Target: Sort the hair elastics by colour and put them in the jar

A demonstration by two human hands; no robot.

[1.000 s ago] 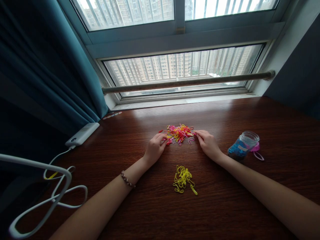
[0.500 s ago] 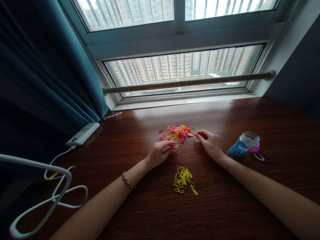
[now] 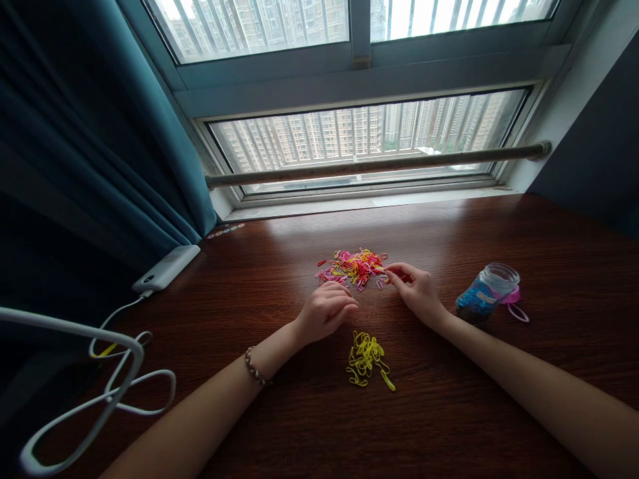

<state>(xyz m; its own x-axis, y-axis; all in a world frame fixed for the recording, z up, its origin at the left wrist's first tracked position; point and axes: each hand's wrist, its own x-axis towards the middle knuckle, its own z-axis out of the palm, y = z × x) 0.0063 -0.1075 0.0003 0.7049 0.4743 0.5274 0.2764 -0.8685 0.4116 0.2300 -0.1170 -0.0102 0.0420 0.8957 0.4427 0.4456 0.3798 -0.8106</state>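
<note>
A loose heap of small rubber bands (image 3: 357, 266), mostly pink, red, orange and yellow, lies on the brown table. At its right edge my right hand (image 3: 417, 289) has thumb and forefinger pinched together, touching the bands; whatever is between the tips is too small to make out. My left hand (image 3: 327, 309), with a braided bracelet (image 3: 254, 367) on the wrist, is just in front of the heap. Its fingers are curled closed and hide anything inside. Nearer to me is a separate pile of yellow rubber bands (image 3: 367, 359).
To the right stands a clear jar (image 3: 484, 293) with blue on it, its mouth uncovered, beside a pink lid with a loop (image 3: 516, 309). A white power bank (image 3: 167, 267) and looped white cable (image 3: 140, 379) lie left, near the curtain (image 3: 164, 153). Beyond the table is a window.
My left hand has drawn back from the heap towards me, its fingers curling; a yellow band near its fingertips no longer shows. My right hand has shifted slightly left, towards the heap.
</note>
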